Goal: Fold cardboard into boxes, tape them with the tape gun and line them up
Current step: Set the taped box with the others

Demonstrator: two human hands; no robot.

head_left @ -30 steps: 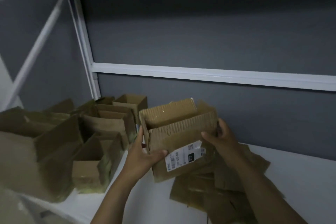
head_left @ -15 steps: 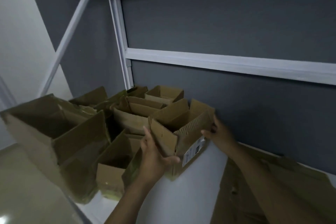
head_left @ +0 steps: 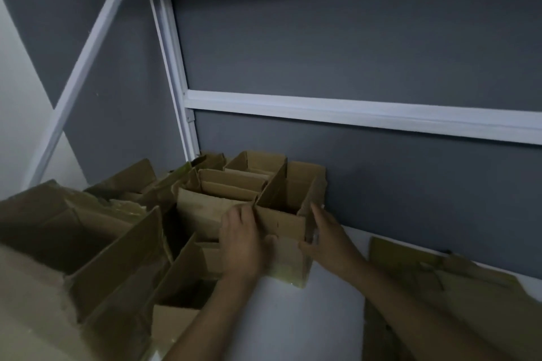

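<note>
We face a dark grey wall (head_left: 352,38) crossed by a white horizontal rail (head_left: 352,119), which meets a white upright post (head_left: 173,67) at the left. Farther left a white diagonal brace (head_left: 85,61) leans before a pale wall (head_left: 17,97). Near us lies a white shelf surface (head_left: 308,316), and the light is dim.

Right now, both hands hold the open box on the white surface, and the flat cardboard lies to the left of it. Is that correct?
Not quite. In the head view, the flat cardboard lies to the right of the open box, not the left. The left hand and right hand do hold that box on the white surface.
</note>
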